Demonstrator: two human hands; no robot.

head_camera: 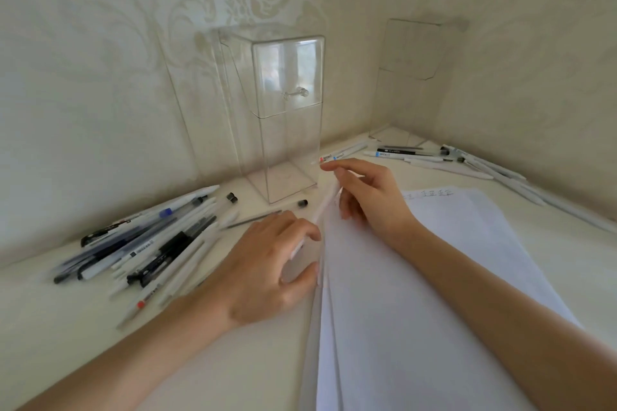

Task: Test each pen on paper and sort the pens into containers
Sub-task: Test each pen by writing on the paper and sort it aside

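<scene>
Cream table (66, 327) set in a corner of walls with pale scroll-patterned wallpaper (100, 43). Far left, a loose pile of pens (150, 243) in white, black and blue; their barrel labels are too small to read. The left hand (267, 270) curls its fingers round the lower end of a white pen (322, 210), held slanted above the table edge of the paper (417, 294). Behind stands a tall clear container (287, 117) with a lidded front. The right hand (370, 200) pinches the pen's upper end. Handwritten marks (430, 193) head the sheet, illegible. Further pens (434, 157) lie before a second clear container (410, 77).
</scene>
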